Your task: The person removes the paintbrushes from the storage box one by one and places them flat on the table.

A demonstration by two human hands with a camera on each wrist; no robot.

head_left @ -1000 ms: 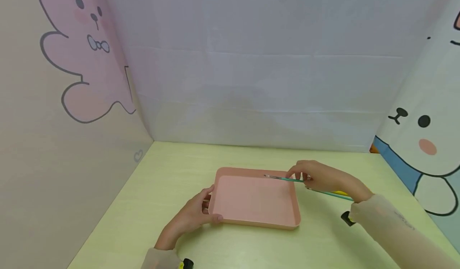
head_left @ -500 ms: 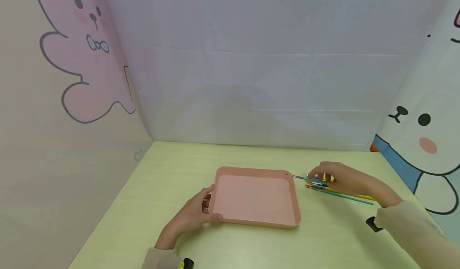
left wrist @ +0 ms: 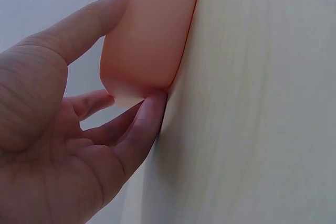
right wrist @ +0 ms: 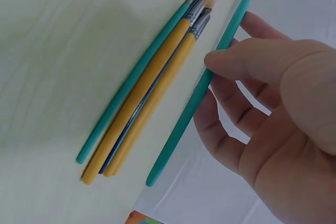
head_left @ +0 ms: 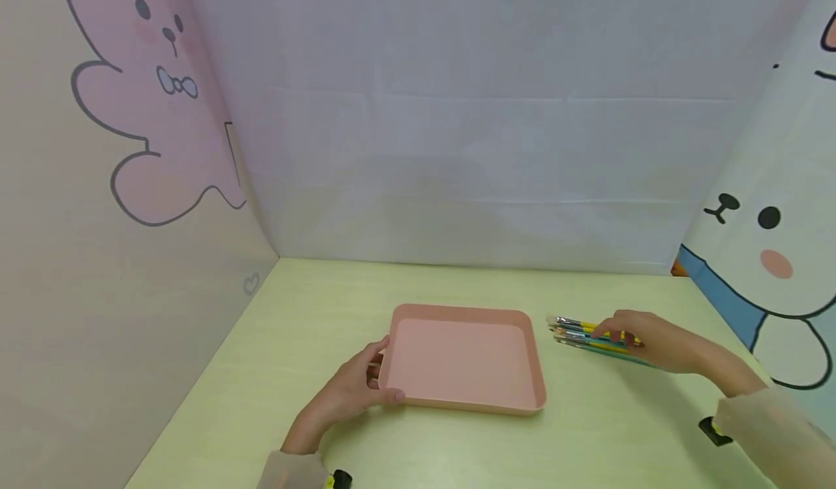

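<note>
My left hand (head_left: 353, 387) grips the near left corner of a shallow pink tray (head_left: 537, 358). In the left wrist view the thumb (left wrist: 100, 19) lies against one wall of the tray, and the other fingers reach the corner from the side and low down. To the right of the tray, my right hand (head_left: 653, 338) pinches a slim green paintbrush (right wrist: 181, 116) between thumb and fingers. Beside it in the right wrist view lies a bunch of several paintbrushes, among them a thick yellow paintbrush (right wrist: 128, 111) and another green paintbrush (right wrist: 123, 90).
The pale yellow-green table (head_left: 457, 453) meets a plain white backdrop (head_left: 457, 184) behind. A panel with a pink cartoon animal (head_left: 173, 112) stands on the left, another with a white cartoon animal (head_left: 751, 278) on the right.
My right hand has moved right and slightly toward me with the green paintbrush, from over the tray's far right corner to the bunch of paintbrushes. My left hand has stayed at the tray.
</note>
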